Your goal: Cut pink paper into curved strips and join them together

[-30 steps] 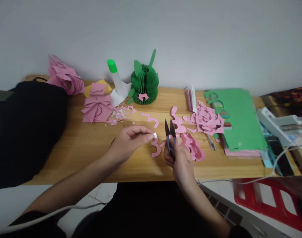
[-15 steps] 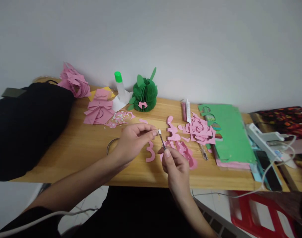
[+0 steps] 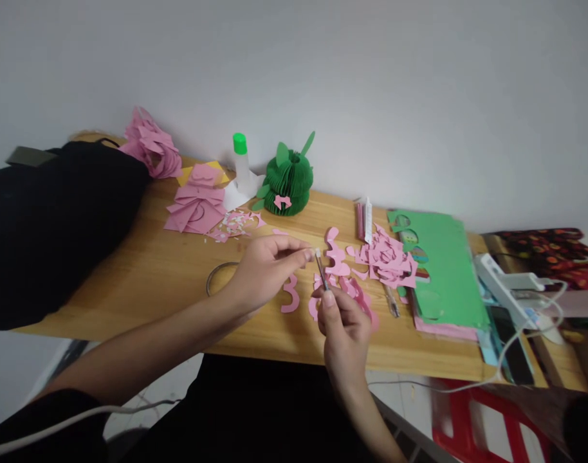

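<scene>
Gripping one pair of scissors [image 3: 322, 271], right fingers [image 3: 333, 312] curl closed; left fingers [image 3: 296, 261] pinch one white scrap [image 3: 317, 252].

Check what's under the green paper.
Under the green paper, pink paper shows along the near edge; coloured patches show at its left. The rest is covered.

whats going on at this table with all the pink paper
The left hand pinches a small white piece, and the right hand holds dark-bladed snips with their tips right at it. Pink cutouts lie on the wooden table nearby. Farther back, a green pleated paper figure stands beside a green-capped bottle.
</scene>
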`<state>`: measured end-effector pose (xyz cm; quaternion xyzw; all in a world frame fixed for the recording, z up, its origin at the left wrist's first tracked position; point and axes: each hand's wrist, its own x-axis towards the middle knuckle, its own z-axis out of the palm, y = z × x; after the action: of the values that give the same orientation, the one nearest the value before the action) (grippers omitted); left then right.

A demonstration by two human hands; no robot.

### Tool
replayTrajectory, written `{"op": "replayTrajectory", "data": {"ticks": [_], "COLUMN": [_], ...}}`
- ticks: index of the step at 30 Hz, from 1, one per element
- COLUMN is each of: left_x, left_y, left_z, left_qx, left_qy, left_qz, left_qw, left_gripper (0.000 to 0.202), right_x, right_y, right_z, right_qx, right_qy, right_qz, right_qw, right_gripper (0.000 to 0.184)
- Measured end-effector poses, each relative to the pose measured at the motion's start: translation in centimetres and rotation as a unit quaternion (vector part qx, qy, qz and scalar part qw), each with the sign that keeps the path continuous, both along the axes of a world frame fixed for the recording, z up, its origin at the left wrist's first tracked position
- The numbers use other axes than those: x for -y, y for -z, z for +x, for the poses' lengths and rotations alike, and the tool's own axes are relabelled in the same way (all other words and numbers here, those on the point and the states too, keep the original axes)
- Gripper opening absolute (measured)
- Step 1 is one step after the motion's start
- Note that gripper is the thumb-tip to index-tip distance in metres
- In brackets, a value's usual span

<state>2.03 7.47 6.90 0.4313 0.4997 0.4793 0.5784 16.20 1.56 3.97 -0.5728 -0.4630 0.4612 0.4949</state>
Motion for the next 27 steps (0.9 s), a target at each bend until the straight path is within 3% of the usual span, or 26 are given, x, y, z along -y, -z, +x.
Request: {"op": "replayTrajectory", "data": {"ticks": [10,16,21,27], "left_x": [-0.1,0.1,0.2,0.0], "left_y": [-0.4,-0.9,-1.0,-1.3], "left_z": [-0.1,-0.1,-0.3,-0.2], "left_qx": [-0.002,-0.007,-0.005,-0.001], "left_qy": [0.025,0.029,0.047,0.047], "left_qz": [-0.02,-0.028,-0.012,-0.014], "left_qw": [0.999,0.999,0.999,0.999], "left_gripper": [0.014,0.014,0.013,0.009], "right_x": [0.2,0.6,0.3,0.2], "right_y": [0.1,0.5,0.3,0.3], "right_z": [0.1,0.8,1.1,1.1], "right_qx": [0.035,0.07,0.067,0.084], "right_qy": [0.022,0.082,0.017,0.016], "right_qz": [0.011,0.048,0.04,0.05], "right_qw": [0.999,0.993,0.997,0.995], "right_gripper": [0.029,0.027,0.025,0.024]}}
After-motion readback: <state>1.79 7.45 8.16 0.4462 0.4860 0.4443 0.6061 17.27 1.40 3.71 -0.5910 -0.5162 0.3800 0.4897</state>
